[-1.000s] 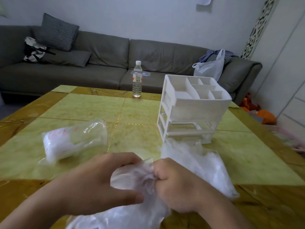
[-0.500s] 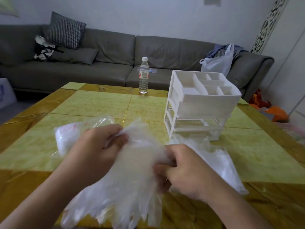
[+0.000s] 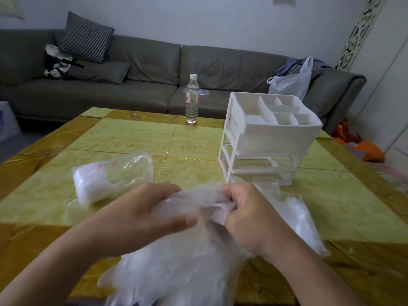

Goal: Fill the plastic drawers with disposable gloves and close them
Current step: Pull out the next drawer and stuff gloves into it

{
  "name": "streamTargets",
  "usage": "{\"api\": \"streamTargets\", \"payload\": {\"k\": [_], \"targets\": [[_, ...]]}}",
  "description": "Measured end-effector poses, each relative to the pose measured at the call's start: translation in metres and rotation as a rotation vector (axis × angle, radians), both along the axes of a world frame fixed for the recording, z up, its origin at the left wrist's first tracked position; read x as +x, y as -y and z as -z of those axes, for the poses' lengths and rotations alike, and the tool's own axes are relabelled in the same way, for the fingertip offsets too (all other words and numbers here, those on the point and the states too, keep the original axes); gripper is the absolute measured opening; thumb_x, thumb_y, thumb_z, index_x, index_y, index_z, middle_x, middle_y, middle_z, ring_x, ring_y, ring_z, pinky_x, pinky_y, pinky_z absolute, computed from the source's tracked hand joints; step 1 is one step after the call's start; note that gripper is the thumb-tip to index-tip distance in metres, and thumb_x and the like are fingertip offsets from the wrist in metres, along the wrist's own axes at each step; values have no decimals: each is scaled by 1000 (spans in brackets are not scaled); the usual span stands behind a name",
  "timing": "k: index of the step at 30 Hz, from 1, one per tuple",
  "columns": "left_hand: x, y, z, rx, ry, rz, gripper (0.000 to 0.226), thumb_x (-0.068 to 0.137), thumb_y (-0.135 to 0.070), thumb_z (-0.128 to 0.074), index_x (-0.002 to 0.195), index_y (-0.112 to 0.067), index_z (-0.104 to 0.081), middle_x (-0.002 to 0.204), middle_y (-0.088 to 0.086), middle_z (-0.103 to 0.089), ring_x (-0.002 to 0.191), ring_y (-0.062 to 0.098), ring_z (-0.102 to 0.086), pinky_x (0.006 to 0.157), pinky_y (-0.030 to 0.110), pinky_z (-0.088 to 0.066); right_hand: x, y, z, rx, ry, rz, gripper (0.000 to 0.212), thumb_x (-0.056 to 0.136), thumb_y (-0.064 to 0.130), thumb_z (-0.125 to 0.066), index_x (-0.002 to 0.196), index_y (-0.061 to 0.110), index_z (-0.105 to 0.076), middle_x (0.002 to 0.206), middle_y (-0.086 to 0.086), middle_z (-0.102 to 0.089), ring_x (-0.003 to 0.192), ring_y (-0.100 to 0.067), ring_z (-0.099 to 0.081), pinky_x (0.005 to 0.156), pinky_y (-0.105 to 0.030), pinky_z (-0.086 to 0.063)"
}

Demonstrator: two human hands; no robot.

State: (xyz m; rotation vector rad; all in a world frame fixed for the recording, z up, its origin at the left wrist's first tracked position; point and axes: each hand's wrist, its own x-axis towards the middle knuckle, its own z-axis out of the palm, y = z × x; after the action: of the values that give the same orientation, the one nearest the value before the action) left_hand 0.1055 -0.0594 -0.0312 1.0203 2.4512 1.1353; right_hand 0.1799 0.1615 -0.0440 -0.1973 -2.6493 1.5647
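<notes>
A bunch of thin clear disposable gloves (image 3: 176,268) hangs between my hands over the near table edge. My left hand (image 3: 141,217) grips the top of the bunch, thumb across it. From the right, my right hand (image 3: 245,215) pinches the same bunch with curled fingers. The white plastic drawer unit (image 3: 267,140) stands on the table beyond my right hand, its top tray divided into compartments; the lower frame slots look open. A clear bag of more gloves (image 3: 110,177) lies to the left. Another pile of gloves (image 3: 300,219) lies behind my right wrist.
The yellow-green tiled table (image 3: 123,138) carries a water bottle (image 3: 192,100) at its far edge. A grey sofa (image 3: 141,80) with cushions and a white plastic bag (image 3: 291,82) runs behind. Orange items (image 3: 371,151) lie on the floor at right.
My hands have drawn together on the glove bunch, gathering its top into a tighter wad. The gloves that were spread wide between them now hang down in front.
</notes>
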Motion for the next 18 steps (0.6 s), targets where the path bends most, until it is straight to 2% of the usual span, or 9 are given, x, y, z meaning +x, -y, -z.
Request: {"api": "streamTargets", "payload": {"k": [3,6,7,9,10,12,15,17,18], "targets": [[-3,12,-6,-91,112,4,32,79,-50,-84,102,-31,-75,93,-6,-77,83,10,-74,81,41,-61,0,-8,-1,-114,40,45,11,92,8,-80,83,4,-74,81,1,-81,77,-7,-76,73,-30,-60],[-9,17,-5,0,209,-123,14,81,-37,-84,92,-42,-78,88,-11,-79,80,5,-76,76,28,-63,-1,-17,2,-165,41,95,19,90,7,-82,86,-7,-69,80,-7,-79,73,-10,-74,74,-35,-58],[-12,20,-4,21,256,-166,13,80,-41,-85,92,-38,-79,86,-7,-80,79,8,-77,77,30,-63,-2,-19,3,-180,35,105,21,89,7,-82,86,-8,-67,81,-13,-78,74,-13,-73,76,-37,-57],[-21,27,0,34,263,-192,49,73,-63,-84,93,-19,-79,86,6,-79,80,18,-76,82,41,-61,-2,-22,3,-221,17,127,21,85,11,-84,86,-5,-70,89,-22,-77,80,-21,-73,83,-47,-59],[-22,28,1,52,264,-216,62,66,-70,-81,93,-14,-78,86,10,-77,79,21,-73,80,41,-56,-2,-23,3,-238,3,145,21,83,13,-84,88,-3,-73,93,-24,-77,83,-24,-75,88,-53,-60],[-20,26,3,142,311,-271,69,63,-75,-77,95,-14,-78,91,7,-77,83,27,-72,83,40,-49,-1,-24,3,-286,-6,177,21,81,18,-86,89,1,-76,95,-22,-78,92,-30,-79,95,-58,-58],[-10,16,3,229,493,-208,66,64,-81,-76,110,-34,-78,112,-11,-78,105,10,-74,101,38,-48,0,-23,3,-337,-6,181,32,72,29,-86,94,8,-80,99,-13,-81,98,-33,-79,99,-62,-58],[-3,8,1,227,512,-154,47,65,-72,-85,102,-44,-78,107,-28,-75,101,-11,-69,95,23,-47,0,-24,3,-354,-11,180,22,77,24,-87,92,9,-81,98,-13,-81,97,-33,-79,99,-60,-58],[0,2,0,226,499,-144,28,69,-57,-87,94,-44,-80,101,-31,-75,94,-16,-68,88,16,-47,0,-24,2,-363,-11,176,12,83,17,-85,91,9,-81,95,-14,-81,94,-34,-79,98,-60,-59]]}}
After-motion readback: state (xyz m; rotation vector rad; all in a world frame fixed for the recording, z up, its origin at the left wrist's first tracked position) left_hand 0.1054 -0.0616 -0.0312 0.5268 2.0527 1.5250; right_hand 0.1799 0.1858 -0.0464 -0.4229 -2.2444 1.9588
